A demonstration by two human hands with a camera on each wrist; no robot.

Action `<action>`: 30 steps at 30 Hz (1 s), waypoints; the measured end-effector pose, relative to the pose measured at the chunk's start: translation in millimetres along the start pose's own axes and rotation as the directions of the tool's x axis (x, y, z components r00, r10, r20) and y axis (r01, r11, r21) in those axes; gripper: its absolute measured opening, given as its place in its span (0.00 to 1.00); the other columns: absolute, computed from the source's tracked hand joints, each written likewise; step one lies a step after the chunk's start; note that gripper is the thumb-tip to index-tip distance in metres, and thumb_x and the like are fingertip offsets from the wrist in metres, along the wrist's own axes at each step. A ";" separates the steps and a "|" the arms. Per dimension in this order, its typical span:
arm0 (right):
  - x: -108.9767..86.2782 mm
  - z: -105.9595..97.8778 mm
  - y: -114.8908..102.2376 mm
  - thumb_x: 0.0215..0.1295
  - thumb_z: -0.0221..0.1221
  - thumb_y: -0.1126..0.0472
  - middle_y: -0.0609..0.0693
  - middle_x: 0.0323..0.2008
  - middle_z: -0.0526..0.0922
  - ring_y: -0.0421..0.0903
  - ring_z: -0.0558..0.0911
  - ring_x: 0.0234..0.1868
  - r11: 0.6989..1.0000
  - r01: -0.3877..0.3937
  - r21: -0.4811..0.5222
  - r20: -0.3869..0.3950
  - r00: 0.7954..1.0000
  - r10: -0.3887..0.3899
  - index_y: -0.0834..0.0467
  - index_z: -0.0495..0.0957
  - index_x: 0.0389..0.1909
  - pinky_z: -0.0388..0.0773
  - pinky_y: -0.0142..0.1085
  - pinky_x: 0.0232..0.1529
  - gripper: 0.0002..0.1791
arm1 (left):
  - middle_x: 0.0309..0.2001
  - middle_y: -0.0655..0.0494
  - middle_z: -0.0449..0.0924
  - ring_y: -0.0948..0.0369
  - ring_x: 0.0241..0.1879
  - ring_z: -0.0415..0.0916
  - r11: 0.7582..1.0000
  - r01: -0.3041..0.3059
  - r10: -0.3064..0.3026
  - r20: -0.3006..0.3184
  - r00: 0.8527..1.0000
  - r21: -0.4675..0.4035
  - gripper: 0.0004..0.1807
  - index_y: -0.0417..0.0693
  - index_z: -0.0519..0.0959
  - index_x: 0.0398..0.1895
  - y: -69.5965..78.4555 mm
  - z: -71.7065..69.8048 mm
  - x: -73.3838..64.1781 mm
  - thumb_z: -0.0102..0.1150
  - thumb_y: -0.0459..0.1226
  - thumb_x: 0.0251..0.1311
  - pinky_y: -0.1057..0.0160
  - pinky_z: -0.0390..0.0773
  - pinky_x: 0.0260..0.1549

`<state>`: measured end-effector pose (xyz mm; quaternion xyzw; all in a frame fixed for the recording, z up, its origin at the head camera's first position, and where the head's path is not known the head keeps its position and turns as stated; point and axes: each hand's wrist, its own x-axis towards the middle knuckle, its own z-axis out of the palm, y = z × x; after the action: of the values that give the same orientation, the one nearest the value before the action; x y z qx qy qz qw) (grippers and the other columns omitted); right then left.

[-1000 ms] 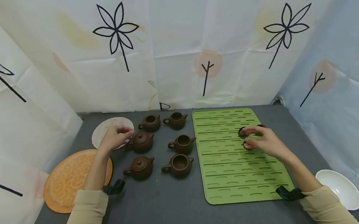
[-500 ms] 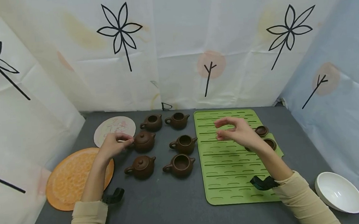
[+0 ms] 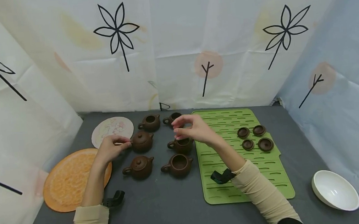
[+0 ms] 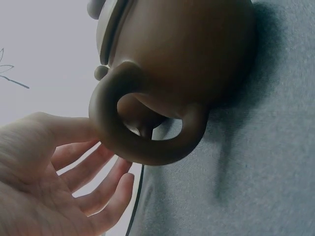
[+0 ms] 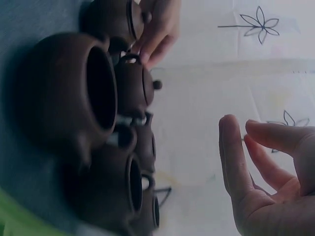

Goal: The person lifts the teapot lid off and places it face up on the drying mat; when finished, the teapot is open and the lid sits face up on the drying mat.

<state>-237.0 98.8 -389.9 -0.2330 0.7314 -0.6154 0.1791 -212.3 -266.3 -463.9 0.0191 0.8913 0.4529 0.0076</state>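
In the head view my left hand (image 3: pixel 110 149) pinches the handle of a lidded brown teapot (image 3: pixel 142 141). The left wrist view shows thumb and fingertips at the outer curve of that teapot handle (image 4: pixel 110 123). My right hand (image 3: pixel 197 128) hovers over the lidless teapots, fingers bent, thumb and fingertips apart with nothing between them. It partly hides a back teapot (image 3: pixel 168 121) and a middle teapot (image 3: pixel 182 147). Another lidded teapot (image 3: pixel 140 167) and a lidless teapot (image 3: pixel 179 165) stand nearer me. Several small brown lids, one of them a larger lid (image 3: pixel 265 144), lie on the green mat (image 3: pixel 224 186).
On the left lie a round orange mat (image 3: pixel 70 182) and a pale round patterned mat (image 3: pixel 111 128). One more lidless teapot (image 3: pixel 150 122) stands at the back. A white bowl (image 3: pixel 335 190) is at the right edge of the dark table (image 3: pixel 162 213). Printed cloth walls enclose the table.
My right hand has moved left from the lids on the green mat to above the lidless teapots, uncovering the lids. The left hand has come down to the lidded teapot's handle.
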 end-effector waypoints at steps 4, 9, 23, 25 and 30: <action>19.8 17.1 -2.7 0.76 0.64 0.68 0.64 0.52 0.85 0.44 0.92 0.41 1.000 0.001 0.020 0.035 0.999 -0.002 0.66 0.82 0.61 0.91 0.53 0.55 0.16 | 0.54 0.33 0.89 0.48 0.45 0.92 1.000 -0.001 0.001 -0.006 1.000 -0.026 0.13 0.34 0.89 0.52 0.2 0.6 -1.7 0.69 0.36 0.73 0.68 0.84 0.35; 44.0 37.0 -1.8 0.77 0.64 0.69 0.62 0.50 0.85 0.44 0.92 0.41 1.000 -0.008 0.023 0.075 0.997 0.007 0.65 0.82 0.60 0.93 0.44 0.51 0.15 | 0.58 0.33 0.87 0.50 0.47 0.92 0.999 0.002 -0.003 -0.015 1.000 -0.043 0.13 0.34 0.89 0.53 0.3 1.3 -3.7 0.69 0.36 0.73 0.66 0.85 0.36; 98.5 78.5 9.5 0.78 0.62 0.71 0.69 0.55 0.87 0.45 0.91 0.39 0.992 -0.126 -0.013 0.151 0.980 0.126 0.71 0.80 0.65 0.86 0.59 0.62 0.19 | 0.58 0.32 0.87 0.61 0.45 0.89 0.995 0.007 -0.008 -0.013 1.000 -0.095 0.16 0.33 0.88 0.56 -2.6 5.2 -3.7 0.68 0.36 0.74 0.69 0.84 0.35; 102.7 81.5 14.3 0.77 0.62 0.72 0.70 0.56 0.87 0.42 0.90 0.36 0.989 -0.145 -0.032 0.142 0.979 0.148 0.71 0.80 0.65 0.87 0.57 0.61 0.19 | 0.58 0.32 0.87 0.59 0.45 0.90 0.996 0.002 -0.003 -0.012 1.000 -0.093 0.15 0.33 0.88 0.55 -3.1 5.7 -2.9 0.68 0.36 0.74 0.70 0.84 0.36; 109.3 88.0 25.5 0.76 0.63 0.73 0.69 0.51 0.89 0.40 0.88 0.30 0.984 -0.171 -0.042 0.124 0.977 0.175 0.71 0.82 0.63 0.88 0.56 0.58 0.18 | 0.57 0.32 0.87 0.55 0.47 0.90 0.997 -0.006 0.005 -0.020 1.000 -0.080 0.15 0.32 0.88 0.55 -3.8 5.9 -2.1 0.67 0.35 0.74 0.70 0.83 0.36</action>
<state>-282.2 -31.1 -428.0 -0.2098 0.7454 -0.5700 0.2745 -210.1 -263.9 -470.4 0.0166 0.8723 0.4887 -0.0019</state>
